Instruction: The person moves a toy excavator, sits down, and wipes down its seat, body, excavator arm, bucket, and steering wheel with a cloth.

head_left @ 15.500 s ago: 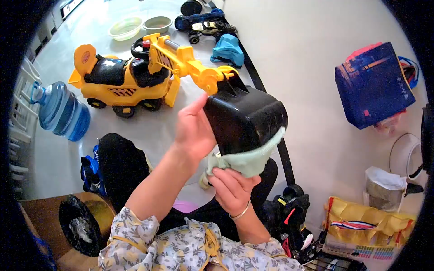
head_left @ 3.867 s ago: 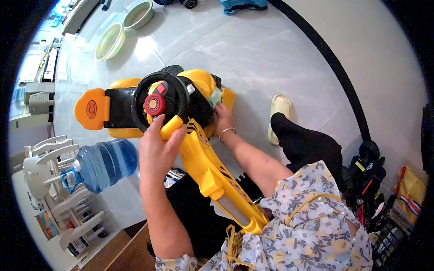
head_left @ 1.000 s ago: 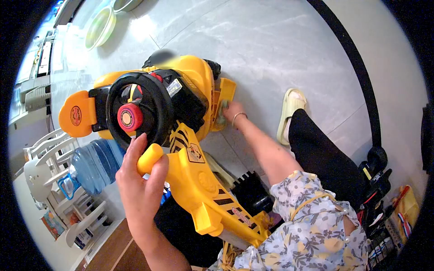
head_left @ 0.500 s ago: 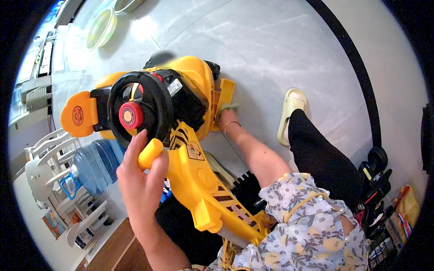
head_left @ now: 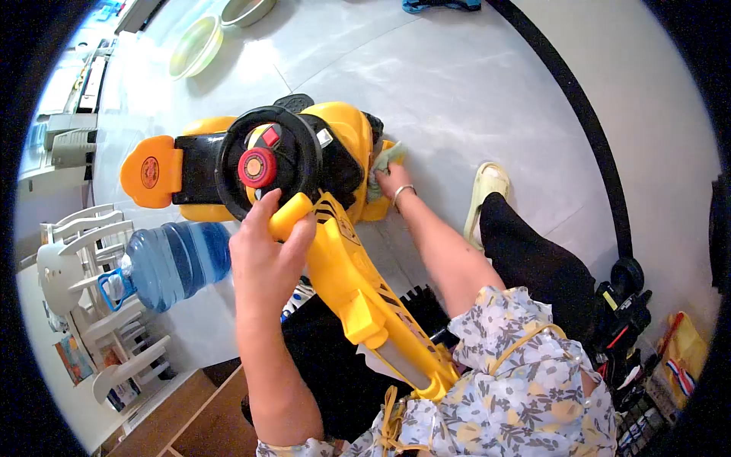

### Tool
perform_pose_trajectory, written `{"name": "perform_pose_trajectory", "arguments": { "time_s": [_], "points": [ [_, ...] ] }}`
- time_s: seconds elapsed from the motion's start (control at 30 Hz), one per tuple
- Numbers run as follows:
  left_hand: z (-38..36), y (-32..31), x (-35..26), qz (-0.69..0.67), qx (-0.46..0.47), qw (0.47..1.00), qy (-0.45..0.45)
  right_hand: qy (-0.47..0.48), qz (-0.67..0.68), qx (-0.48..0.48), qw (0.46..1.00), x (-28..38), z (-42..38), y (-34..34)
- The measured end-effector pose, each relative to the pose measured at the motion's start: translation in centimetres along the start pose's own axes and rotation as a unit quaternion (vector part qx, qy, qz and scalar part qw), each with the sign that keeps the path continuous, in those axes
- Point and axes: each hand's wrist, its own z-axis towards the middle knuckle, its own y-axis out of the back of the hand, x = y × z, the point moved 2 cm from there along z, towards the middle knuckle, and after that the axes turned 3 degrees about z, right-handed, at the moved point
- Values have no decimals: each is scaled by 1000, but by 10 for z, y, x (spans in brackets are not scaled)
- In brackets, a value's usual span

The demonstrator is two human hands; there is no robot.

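My left hand (head_left: 266,244) is wrapped around the yellow handle (head_left: 292,215) of a toy excavator arm (head_left: 358,293). That arm belongs to a yellow and black ride-on toy excavator (head_left: 343,126), which has a black steering wheel (head_left: 308,152) with a red centre button and an orange seat back (head_left: 152,171). My right hand (head_left: 392,179), with a bracelet at the wrist, presses a pale green cloth (head_left: 387,158) against the toy's yellow side. Its fingertips are partly hidden by the cloth.
A blue water jug (head_left: 179,263) lies on its side beside white chairs (head_left: 68,278). Two basins, one green (head_left: 196,49), stand on the grey tiled floor. My foot in a pale yellow slipper (head_left: 487,190) is at the right, near dark toys (head_left: 628,320).
My right hand has shifted up along the toy's side, and the cloth now shows more clearly. The view has moved, so the toy appears further right. My left hand keeps its hold.
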Motion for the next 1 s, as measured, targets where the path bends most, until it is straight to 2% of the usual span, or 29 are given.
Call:
{"name": "perform_pose_trajectory", "arguments": {
  "time_s": [0.03,0.1,0.13,0.17,0.23,0.27,0.33,0.37,0.43,0.47,0.5,0.57,0.6,0.67,0.7,0.77,0.83,0.9,0.97,1.0],
  "points": [
    [-2,1,0,3,0,1000,3,-1,2,3,1000,4,3,-1],
    [-2,1,-2,42,-2,999,-17,-17,-90,-25,995,11,12,-1],
    [-4,4,-6,52,7,999,-11,26,-142,-65,987,7,20,-7],
    [-7,7,-7,52,7,999,-9,25,-143,-63,987,-9,40,-20],
    [-9,8,-5,50,7,999,6,96,-118,-201,968,-43,85,-44],
    [-11,10,-6,53,11,998,10,91,-119,-196,969,-35,83,-34],
    [-10,10,-6,44,8,999,0,125,-199,-65,970,-16,83,-18],
    [-12,9,-7,44,10,999,6,123,-201,-59,970,-18,82,-22],
    [-10,8,-8,8,5,1000,23,59,-68,-130,987,-16,81,-22],
    [-9,9,-10,6,3,1000,25,129,-90,-139,978,-6,67,-17],
    [-8,9,-11,13,1,1000,12,131,-92,-136,978,2,57,-9],
    [-8,8,-9,19,2,1000,5,251,-234,-111,933,7,42,-3],
    [-8,7,-8,15,-5,1000,-2,253,-237,-108,932,12,42,-2],
    [-7,7,-8,19,-7,1000,-7,98,-212,-38,971,15,50,-1],
    [-7,7,-9,16,-10,1000,-7,101,-215,-39,971,17,49,1],
    [-5,6,-10,29,-5,1000,-10,16,-213,-5,977,28,42,10],
    [-4,6,-11,29,-13,999,-13,56,-260,-14,964,1,53,2],
    [-6,5,-11,34,-14,999,-16,90,-302,-19,949,2,50,6],
    [-5,4,-11,27,-14,1000,-8,38,-419,203,884,34,41,14],
    [-5,3,-12,28,-13,1000,-8,7,-422,220,880,29,49,7]
  ]
}}
